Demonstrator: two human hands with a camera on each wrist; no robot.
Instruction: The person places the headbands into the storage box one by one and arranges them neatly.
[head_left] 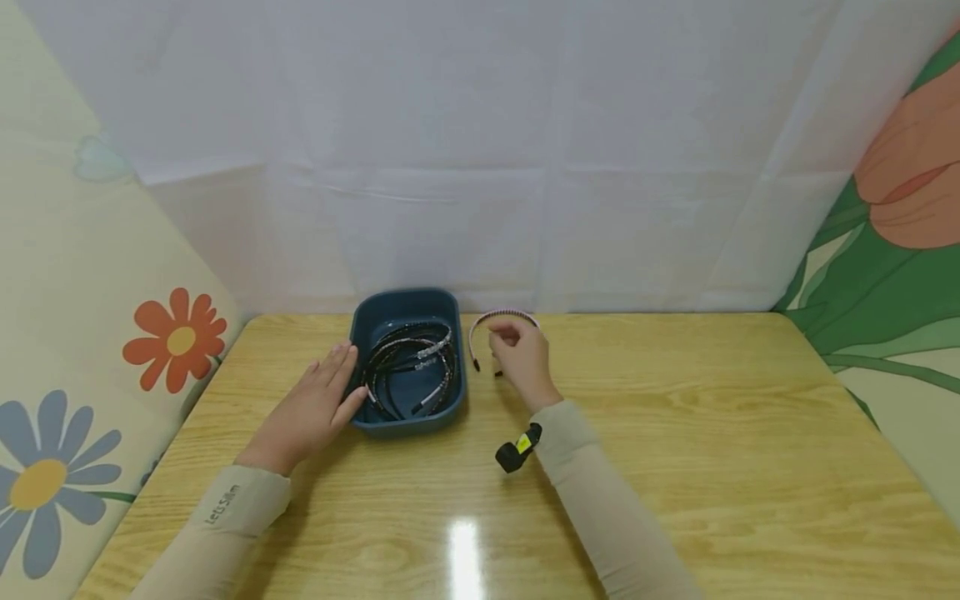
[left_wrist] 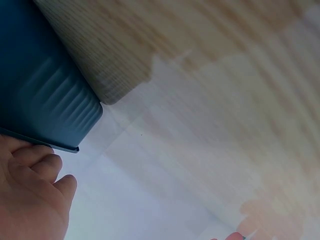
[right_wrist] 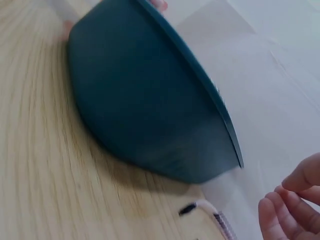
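A dark blue plastic box (head_left: 408,429) stands toward the back of the table, with several thin black headbands (head_left: 386,350), some with silvery glitter, lying curved inside. My left hand (head_left: 315,400) rests against its left side, fingers straight along the rim and thumb at the edge. Right of the box is a pink and dark striped headband (head_left: 474,337) with black end tips, its far side partly hidden by my right hand. My right hand (head_left: 522,354) is over this headband with loosely bent fingers; in the right wrist view the fingertips (right_wrist: 270,205) show nothing between them.
The wooden table (head_left: 712,467) reaches back to a white cloth backdrop (head_left: 480,167). Floral panels (head_left: 60,333) flank it on both sides. A black wrist camera (head_left: 513,454) sticks out from the right sleeve (head_left: 577,450).
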